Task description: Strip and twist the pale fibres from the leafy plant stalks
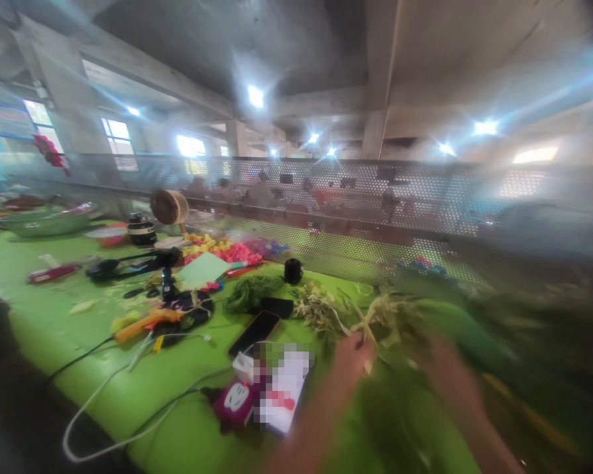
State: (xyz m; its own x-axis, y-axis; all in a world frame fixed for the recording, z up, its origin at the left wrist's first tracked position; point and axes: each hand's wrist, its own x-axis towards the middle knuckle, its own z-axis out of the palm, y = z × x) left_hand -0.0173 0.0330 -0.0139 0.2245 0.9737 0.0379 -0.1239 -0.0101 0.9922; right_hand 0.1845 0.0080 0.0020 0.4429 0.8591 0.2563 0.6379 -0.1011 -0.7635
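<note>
My left hand (354, 350) is closed in a pinch around pale, leafy stems (368, 322) that look like artificial foliage; the blur hides their exact kind. To its right, my right hand (439, 355) is smeared by motion beside dark green foliage (518, 329), and its fingers cannot be made out. A heap of whitish-green sprigs (316, 306) lies just beyond my left hand. Near my left forearm is a phone with a lit white screen (289, 382), partly pixelated. Next to it sits a purple power socket block (234, 401) with a white plug.
On the green table (79, 355) are a dark phone (254, 332), an orange glue gun (148, 322), a black cup (293, 270), pink and yellow petals (240, 253) and a green basin (44, 222). White cable (86, 408) loops across the front. A perforated metal screen (346, 224) stands behind.
</note>
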